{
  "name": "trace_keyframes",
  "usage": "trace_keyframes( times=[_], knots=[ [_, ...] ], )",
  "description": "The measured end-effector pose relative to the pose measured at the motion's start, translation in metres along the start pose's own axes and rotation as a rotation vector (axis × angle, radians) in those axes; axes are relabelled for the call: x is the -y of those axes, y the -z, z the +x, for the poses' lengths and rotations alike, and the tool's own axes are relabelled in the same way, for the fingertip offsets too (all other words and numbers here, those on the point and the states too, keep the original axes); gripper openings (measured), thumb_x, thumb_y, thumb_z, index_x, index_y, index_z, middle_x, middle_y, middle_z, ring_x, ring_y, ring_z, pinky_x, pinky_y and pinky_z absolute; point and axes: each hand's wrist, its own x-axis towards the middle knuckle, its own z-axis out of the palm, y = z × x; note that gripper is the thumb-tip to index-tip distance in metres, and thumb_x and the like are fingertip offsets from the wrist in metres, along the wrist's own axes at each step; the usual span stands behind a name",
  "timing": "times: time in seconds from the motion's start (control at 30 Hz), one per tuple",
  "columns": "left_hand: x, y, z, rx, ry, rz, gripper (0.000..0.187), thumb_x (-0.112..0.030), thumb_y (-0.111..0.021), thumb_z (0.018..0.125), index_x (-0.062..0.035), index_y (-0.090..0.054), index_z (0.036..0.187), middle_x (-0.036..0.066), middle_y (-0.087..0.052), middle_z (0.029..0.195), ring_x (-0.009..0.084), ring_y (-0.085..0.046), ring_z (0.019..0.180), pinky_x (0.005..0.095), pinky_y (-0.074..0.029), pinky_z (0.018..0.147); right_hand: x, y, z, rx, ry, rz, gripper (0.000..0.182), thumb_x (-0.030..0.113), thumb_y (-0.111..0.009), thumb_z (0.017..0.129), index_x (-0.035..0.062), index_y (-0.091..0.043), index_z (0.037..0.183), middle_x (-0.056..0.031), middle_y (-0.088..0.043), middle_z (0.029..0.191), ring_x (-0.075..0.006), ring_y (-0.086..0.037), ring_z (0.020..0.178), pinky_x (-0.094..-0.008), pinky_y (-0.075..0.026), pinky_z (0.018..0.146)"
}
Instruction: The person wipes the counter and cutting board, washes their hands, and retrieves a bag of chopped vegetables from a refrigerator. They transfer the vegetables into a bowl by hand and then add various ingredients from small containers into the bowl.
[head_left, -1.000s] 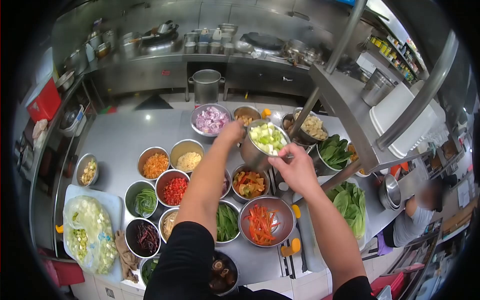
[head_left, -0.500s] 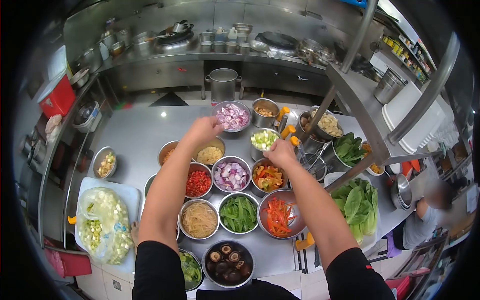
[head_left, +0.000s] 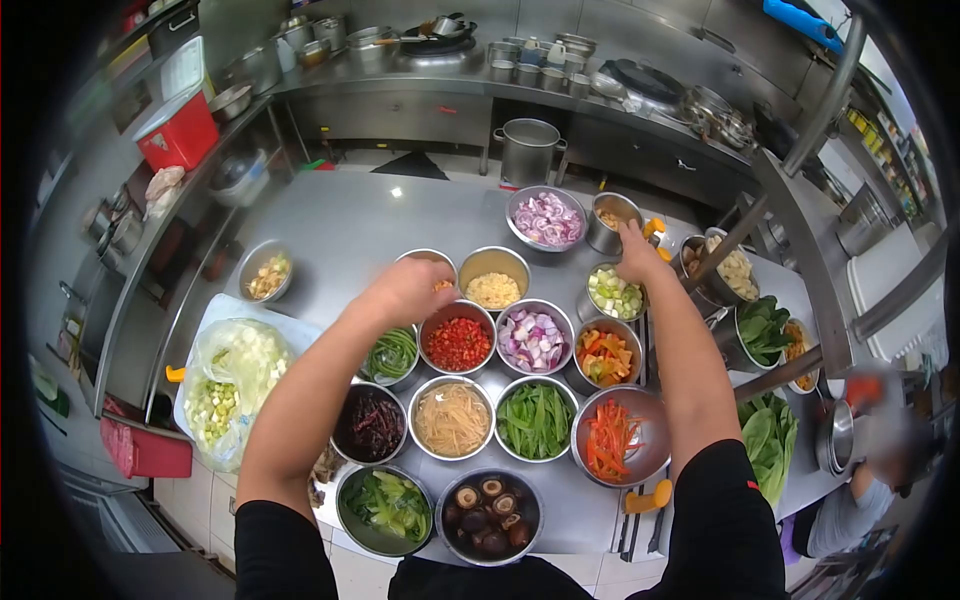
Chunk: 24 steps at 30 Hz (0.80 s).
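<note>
My left hand [head_left: 408, 293], blurred by motion, hovers over the front of a metal bowl with orange contents [head_left: 443, 285]; its fingers are hard to make out. My right hand [head_left: 640, 254] has its thumb and fingers apart, fingertips at the rim of a metal pot [head_left: 606, 236] with brownish pieces. Just below that hand stands a pot of chopped pale-green vegetable [head_left: 614, 294]. Near my left hand are bowls of minced garlic [head_left: 494, 290], chopped red chili [head_left: 458, 343] and long green strips [head_left: 391, 352]. A bowl of sliced purple onion [head_left: 546, 218] sits at the back.
Bowls of mushrooms [head_left: 489, 516], leafy greens [head_left: 537, 420], red pepper strips [head_left: 610, 440] and pale shreds [head_left: 452, 419] fill the front. A bagged vegetable [head_left: 230, 380] lies left on a board [head_left: 205, 318]. A metal post [head_left: 740, 238] crosses the right. A co-worker [head_left: 842, 515] is far right.
My left hand has moved from the sliced onion bowl towards me, to the orange-filled bowl. My right hand has shifted from the chopped-vegetable pot back to the brownish-piece pot. The view has swung left.
</note>
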Motion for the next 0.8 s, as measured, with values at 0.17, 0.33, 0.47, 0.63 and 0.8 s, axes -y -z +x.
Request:
trace_keyframes(
  times=[0.17,0.33,0.47,0.63,0.8],
  knots=[
    [-0.029,-0.033,0.039,0.047,-0.043,0.074,0.037,-0.037,-0.063,0.092,-0.0073,-0.068,0.113,0.018,-0.069,0.111,0.0361,-0.065,0.103,0.0452,-0.052,0.090,-0.001,0.013,0.021,0.198,0.068,0.038,0.079,0.007,-0.074,0.073,-0.0027,-0.040,0.143,-0.0251,-0.045,0.147,-0.0345,-0.048,0.134,-0.0375,-0.040,0.112],
    [-0.107,-0.035,0.030,0.222,-0.113,0.204,0.039,-0.042,-0.064,0.091,-0.0085,-0.068,0.110,0.016,-0.069,0.106,0.0339,-0.066,0.105,0.0461,-0.053,0.089,-0.031,-0.024,0.040,-0.041,0.195,0.030,0.046,0.010,-0.069,0.074,0.0035,-0.065,0.120,-0.0237,-0.066,0.117,-0.0403,-0.061,0.112,-0.0436,-0.049,0.098],
    [-0.104,-0.064,0.038,0.127,-0.156,0.278,0.033,-0.037,-0.065,0.090,-0.0099,-0.069,0.108,0.014,-0.068,0.106,0.0319,-0.067,0.100,0.0464,-0.054,0.086,-0.021,-0.015,0.018,-0.112,0.154,0.084,0.026,0.008,-0.064,0.079,0.0088,-0.075,0.103,-0.0208,-0.070,0.102,-0.0388,-0.066,0.102,-0.0451,-0.052,0.092],
    [-0.087,-0.080,0.051,-0.036,-0.032,0.368,0.030,-0.030,-0.069,0.087,-0.0105,-0.069,0.109,0.015,-0.066,0.111,0.0326,-0.062,0.109,0.0473,-0.049,0.093,-0.023,-0.006,0.027,-0.006,0.233,-0.078,0.037,0.033,-0.069,0.086,0.0102,-0.071,0.115,-0.0188,-0.070,0.113,-0.0363,-0.066,0.105,-0.0432,-0.051,0.096],
    [-0.090,-0.071,0.052,0.087,0.004,0.472,0.038,-0.031,-0.071,0.087,-0.0131,-0.066,0.119,0.016,-0.064,0.117,0.0329,-0.061,0.113,0.0458,-0.050,0.095,0.054,0.056,-0.070,0.313,0.234,-0.344,0.114,0.046,-0.088,0.065,0.0177,-0.028,0.157,-0.0173,-0.037,0.155,-0.0404,-0.032,0.144,-0.0524,-0.034,0.114]
  ],
)
